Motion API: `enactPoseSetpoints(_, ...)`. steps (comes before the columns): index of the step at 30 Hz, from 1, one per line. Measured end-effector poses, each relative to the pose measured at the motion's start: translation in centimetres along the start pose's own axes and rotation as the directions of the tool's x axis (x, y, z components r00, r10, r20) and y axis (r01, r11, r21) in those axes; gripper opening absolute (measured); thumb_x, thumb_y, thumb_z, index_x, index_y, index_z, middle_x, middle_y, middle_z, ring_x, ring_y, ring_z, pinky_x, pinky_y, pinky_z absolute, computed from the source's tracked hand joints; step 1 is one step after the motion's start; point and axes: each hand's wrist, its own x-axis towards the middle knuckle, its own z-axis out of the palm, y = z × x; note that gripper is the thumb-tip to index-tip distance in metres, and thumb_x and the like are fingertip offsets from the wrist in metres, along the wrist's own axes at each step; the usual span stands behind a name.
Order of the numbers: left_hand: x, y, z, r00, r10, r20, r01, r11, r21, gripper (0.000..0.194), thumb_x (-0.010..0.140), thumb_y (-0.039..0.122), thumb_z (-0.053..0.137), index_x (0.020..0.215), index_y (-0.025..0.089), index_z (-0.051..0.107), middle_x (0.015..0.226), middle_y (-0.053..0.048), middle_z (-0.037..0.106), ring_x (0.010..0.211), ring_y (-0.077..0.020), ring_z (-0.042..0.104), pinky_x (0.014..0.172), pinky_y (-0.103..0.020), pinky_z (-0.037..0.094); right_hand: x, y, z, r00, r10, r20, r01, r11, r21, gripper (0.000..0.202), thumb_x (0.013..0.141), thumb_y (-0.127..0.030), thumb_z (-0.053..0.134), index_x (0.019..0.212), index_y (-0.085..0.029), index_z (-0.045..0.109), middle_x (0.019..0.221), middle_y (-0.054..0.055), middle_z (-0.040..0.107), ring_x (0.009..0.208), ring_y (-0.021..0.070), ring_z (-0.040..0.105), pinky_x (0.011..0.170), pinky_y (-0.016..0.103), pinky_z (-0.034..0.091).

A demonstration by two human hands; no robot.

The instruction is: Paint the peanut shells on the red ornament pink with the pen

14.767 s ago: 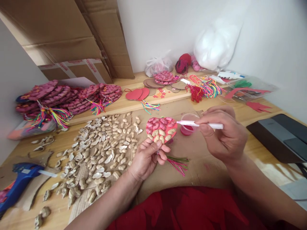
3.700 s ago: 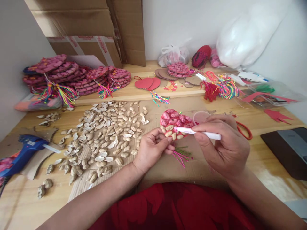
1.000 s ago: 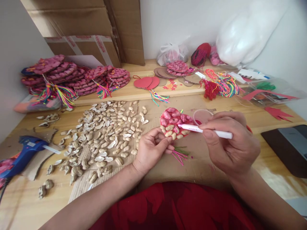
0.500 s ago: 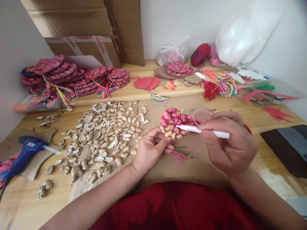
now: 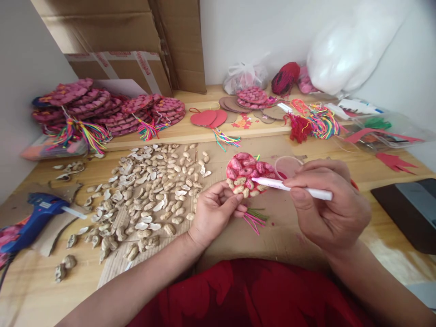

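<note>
My left hand point(image 5: 221, 206) pinches the lower left edge of a red heart-shaped ornament point(image 5: 256, 174) covered with peanut shells. The upper shells are coloured pink, while several along the bottom keep their natural tan. Pink and green tassel strings point(image 5: 255, 219) hang beneath it onto the cardboard. Between the thumb and fingers of my right hand point(image 5: 330, 204) is a white marker pen point(image 5: 293, 187), held slantwise. Its tip meets the shells near the ornament's middle. A clear round lid or cup point(image 5: 288, 166) is partly hidden behind my right hand.
Loose peanut shells point(image 5: 160, 181) spread over the cardboard point(image 5: 218, 156) on the left. A blue glue gun point(image 5: 37, 218) lies at far left. Stacked pink ornaments point(image 5: 136, 116) and colourful tassels point(image 5: 323, 120) line the rear shelf. A dark case point(image 5: 402, 213) lies right.
The marker pen and my right hand have shifted slightly to the right. My left hand and the ornament stay nearly in place.
</note>
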Motion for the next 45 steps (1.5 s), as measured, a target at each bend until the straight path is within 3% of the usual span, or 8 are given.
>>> enactPoseSetpoints(13,0.10,0.08,0.02,1.000,-0.026,-0.008,0.025,0.999,-0.045,0.020,0.076,0.024,0.084,0.085,0.015,0.068,0.063,0.003,0.068,0.054,-0.0111,0.071,0.050,-0.016,0.057,-0.03,0.29,0.08,0.997,-0.046,0.061,0.044,0.998,0.037,0.016,0.083,-0.013,0.067,0.096,-0.023,0.068,0.080,0.001,0.070,0.083,0.0196,0.064,0.083,0.041,0.051)
enactPoseSetpoints(18,0.16,-0.02,-0.08,1.000,-0.021,0.000,0.021,0.998,-0.057,0.019,0.077,0.023,0.083,0.084,0.014,0.067,0.063,0.004,0.068,0.053,-0.0104,0.070,0.049,-0.016,0.057,-0.06,0.32,0.04,0.999,-0.033,0.025,0.031,0.998,0.059,0.017,0.083,-0.013,0.066,0.096,-0.023,0.069,0.078,0.000,0.069,0.084,0.0208,0.064,0.083,0.042,0.051)
enactPoseSetpoints(24,0.22,-0.01,-0.12,0.999,-0.033,-0.012,0.032,0.997,-0.065,0.022,0.075,0.024,0.084,0.084,0.014,0.067,0.063,0.004,0.067,0.053,-0.0108,0.070,0.049,-0.016,0.056,0.08,0.19,-0.03,0.996,-0.031,0.085,0.027,0.998,0.050,0.013,0.084,-0.015,0.066,0.094,-0.024,0.068,0.078,0.000,0.069,0.086,0.0210,0.064,0.084,0.041,0.051)
enactPoseSetpoints(45,0.27,0.09,-0.20,0.998,-0.061,-0.001,0.060,0.995,-0.082,0.023,0.074,0.025,0.085,0.086,0.015,0.069,0.065,0.001,0.071,0.053,-0.0111,0.069,0.049,-0.017,0.056,0.09,0.25,-0.03,0.998,-0.019,0.059,0.016,0.999,0.039,0.016,0.084,-0.014,0.066,0.095,-0.025,0.068,0.077,0.001,0.069,0.084,0.0216,0.064,0.083,0.043,0.051)
